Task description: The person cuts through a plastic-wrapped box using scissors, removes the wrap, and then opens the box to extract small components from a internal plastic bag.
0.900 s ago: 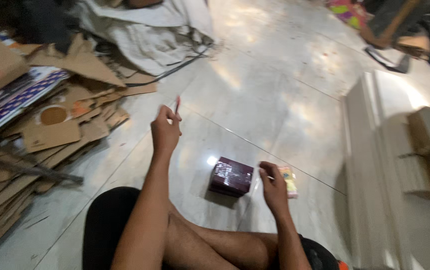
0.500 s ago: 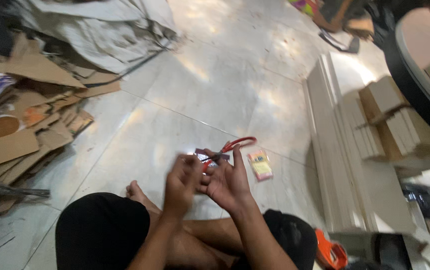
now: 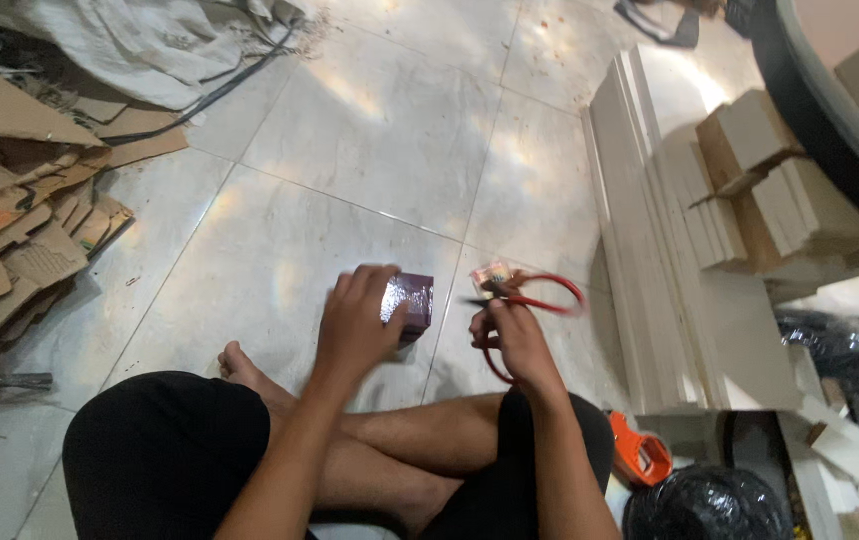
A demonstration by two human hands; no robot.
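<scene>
I sit cross-legged on a pale tiled floor. My left hand (image 3: 358,322) rests its fingers on top of a small dark purple shiny box (image 3: 411,301) that stands on the floor in front of my legs. My right hand (image 3: 510,332) grips a pair of red-handled scissors (image 3: 538,298), blades pointing left toward the box, handles out to the right. A small colourful card (image 3: 493,273) lies on the floor just beyond the scissors.
Torn cardboard scraps (image 3: 20,220) pile up at the left, with grey sacking (image 3: 140,45) behind. White boards (image 3: 650,270) and folded pale boxes (image 3: 760,180) lie at the right. An orange tape dispenser (image 3: 640,450) and a black plastic bag (image 3: 710,505) sit by my right knee.
My left hand came down from a raised position and now lies on the purple box. My right hand picked up the red scissors and moved them right of the box.
</scene>
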